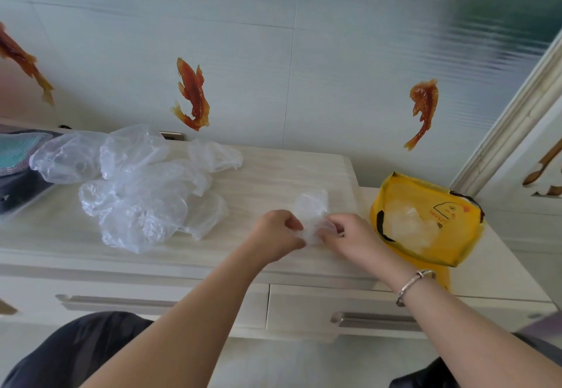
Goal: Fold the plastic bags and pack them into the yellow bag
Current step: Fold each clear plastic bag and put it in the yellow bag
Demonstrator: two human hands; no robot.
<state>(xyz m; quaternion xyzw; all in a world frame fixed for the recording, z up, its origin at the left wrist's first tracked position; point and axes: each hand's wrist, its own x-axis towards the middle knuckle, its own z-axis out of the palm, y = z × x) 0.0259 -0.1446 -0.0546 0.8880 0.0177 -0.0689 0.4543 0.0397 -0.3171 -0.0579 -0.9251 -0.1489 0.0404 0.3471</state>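
A small clear plastic bag [311, 209] lies half folded on the pale wooden cabinet top [273, 174]. My left hand [278, 234] pinches its near left edge and my right hand [346, 235] pinches its near right edge, fingers curled on the film. A loose heap of several clear plastic bags [137, 186] spreads over the left part of the top. The yellow bag [425, 220] lies open at the right, on a lower surface, with folded clear plastic visible inside it.
Two drawers with metal handles [365, 319] run below the top's front edge. Dark and teal fabric items [18, 159] sit at the far left. A tiled wall with fish stickers rises behind. A white door frame [517, 113] stands right.
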